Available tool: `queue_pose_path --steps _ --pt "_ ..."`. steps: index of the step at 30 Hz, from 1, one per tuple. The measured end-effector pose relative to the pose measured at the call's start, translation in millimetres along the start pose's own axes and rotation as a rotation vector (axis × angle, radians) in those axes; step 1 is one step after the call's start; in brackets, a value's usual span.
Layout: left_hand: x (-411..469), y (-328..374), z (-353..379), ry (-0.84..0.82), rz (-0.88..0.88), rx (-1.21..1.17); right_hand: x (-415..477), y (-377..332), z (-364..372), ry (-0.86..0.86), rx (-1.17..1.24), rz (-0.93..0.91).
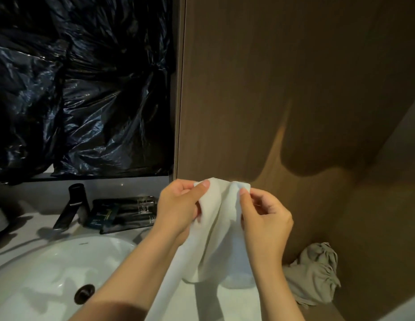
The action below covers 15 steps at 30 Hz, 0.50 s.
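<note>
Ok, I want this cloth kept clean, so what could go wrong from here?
The white cloth hangs only from pinches of the left hand and right hand, so it may slip. Its lower end hangs low over the counter beside the sink and could drag or dip in. The crumpled grey cloth nearby might snag.

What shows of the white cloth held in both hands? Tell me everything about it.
The plain white fabric cloth looks soft and thin, unprinted. It hangs in loose vertical folds, its top edge pinched by the left hand and the right hand between thumbs and fingers. Its lower end droops toward the pale counter; whether it touches there cannot be told.
</note>
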<state>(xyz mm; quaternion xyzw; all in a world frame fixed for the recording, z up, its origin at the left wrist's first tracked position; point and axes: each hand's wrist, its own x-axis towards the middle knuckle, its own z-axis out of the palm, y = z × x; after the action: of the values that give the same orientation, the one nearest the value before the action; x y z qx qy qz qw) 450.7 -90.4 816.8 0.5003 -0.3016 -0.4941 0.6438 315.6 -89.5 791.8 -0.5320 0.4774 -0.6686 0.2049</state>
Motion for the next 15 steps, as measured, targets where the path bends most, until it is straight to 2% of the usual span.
queue_pose_path --steps 3,7,15 --pt "-4 -6 -5 -0.003 -0.052 -0.016 -10 0 5 -0.034 0.058 0.102" --pt "-8 -8 -17 -0.036 -0.101 -0.122 -16 -4 5 -0.091 0.133 0.134" --pt "-32 -18 -39 -0.151 -0.157 -0.205 -26 -3 -2 -0.453 0.256 0.301"
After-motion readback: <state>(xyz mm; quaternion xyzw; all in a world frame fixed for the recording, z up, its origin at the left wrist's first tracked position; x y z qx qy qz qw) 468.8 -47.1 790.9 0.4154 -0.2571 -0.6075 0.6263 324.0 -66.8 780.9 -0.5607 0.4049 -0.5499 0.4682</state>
